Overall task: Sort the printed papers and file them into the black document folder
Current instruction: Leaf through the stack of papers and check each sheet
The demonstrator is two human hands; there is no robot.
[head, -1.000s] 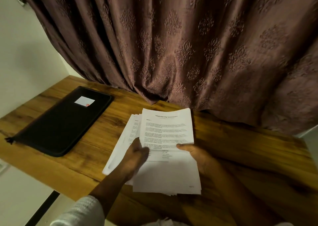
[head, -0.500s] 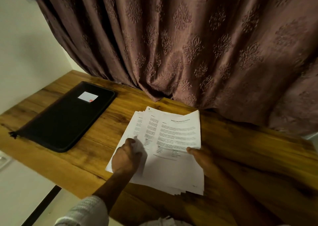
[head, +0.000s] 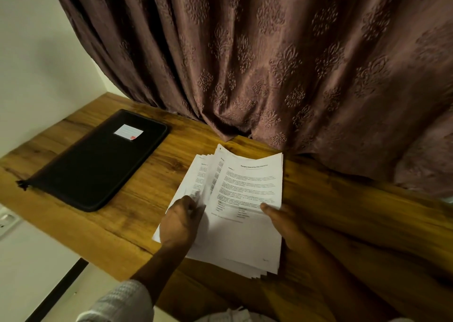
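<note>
Head view: a fanned stack of white printed papers (head: 247, 233) is over the brown wooden table (head: 355, 214), close to its near edge. I cannot tell whether the stack rests on the wood or is lifted. The left hand (head: 180, 222) has its grip closed on the stack's left side, with its fingertips tucked among the splayed sheets and hidden there. The right hand (head: 282, 221) grips the right side. Its thumb lies on the top sheet and its fingers are out of sight beneath. The top sheet's heading is blurred and mostly illegible.

The flat black zip document folder (head: 98, 165) lies closed toward the table's far left corner, well apart from the papers. It bears a small white label (head: 128, 132) whose writing cannot be read.

A patterned mauve curtain (head: 269, 64) covers the table's far edge. A pale knit sleeve (head: 122, 302) is cut off at the bottom.
</note>
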